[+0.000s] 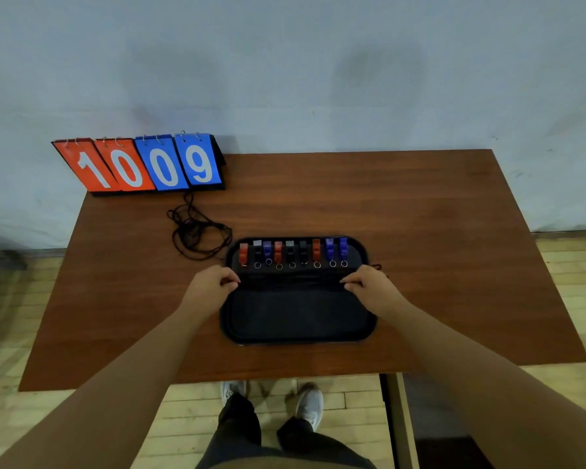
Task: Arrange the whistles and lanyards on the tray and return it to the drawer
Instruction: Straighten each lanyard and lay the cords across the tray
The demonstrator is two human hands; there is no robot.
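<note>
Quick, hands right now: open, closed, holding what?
Left hand: fingers curled, pinching the black lanyards on the tray.
Right hand: same, pinching their other end.

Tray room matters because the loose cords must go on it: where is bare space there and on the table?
Free: the tray's near half; the table right of the tray. Crowded: the whistles along its far edge, tangled cords to its left.

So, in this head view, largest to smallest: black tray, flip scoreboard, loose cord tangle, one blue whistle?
Largest first: black tray, flip scoreboard, cord tangle, blue whistle. Tray versus scoreboard is unsure: scoreboard stands farther from camera.
</note>
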